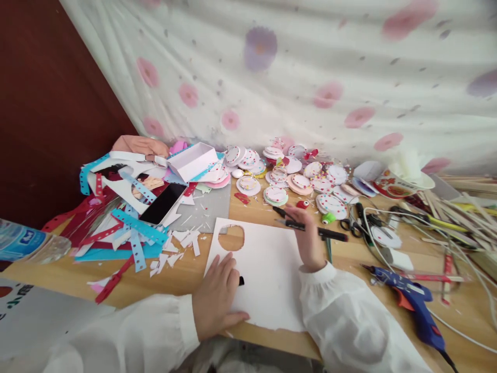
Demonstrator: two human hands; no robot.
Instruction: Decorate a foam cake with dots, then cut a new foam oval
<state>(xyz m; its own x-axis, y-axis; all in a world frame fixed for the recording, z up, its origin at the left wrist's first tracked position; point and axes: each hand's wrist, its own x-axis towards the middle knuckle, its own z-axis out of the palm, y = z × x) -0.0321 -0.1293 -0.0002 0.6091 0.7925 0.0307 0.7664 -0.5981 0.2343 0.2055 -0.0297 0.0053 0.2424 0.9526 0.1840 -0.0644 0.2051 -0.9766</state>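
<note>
A white sheet of paper (pixel 267 274) lies before me on the wooden table, with a rough-edged round hole (pixel 232 238) near its upper left corner. My left hand (pixel 217 292) rests on the sheet's left side, fingers stretched and thumb apart. A small black piece (pixel 241 281) pokes out beside its index finger; the rest is hidden. Above the sheet's right edge, my right hand (pixel 308 241) is closed around a slim black pen (pixel 330 234) with a thin tip pointing left. Another dark tip (pixel 278 211) shows just above it, partly blurred.
Paper scraps and ribbons surround a phone (pixel 163 204) on the left, near a water bottle (pixel 31 243). Several decorated paper discs (pixel 275 194) line the back. Scissors (pixel 351 227), a blue glue gun (pixel 411 300), a white cable (pixel 367 228) and wooden sticks (pixel 466 220) occupy the right.
</note>
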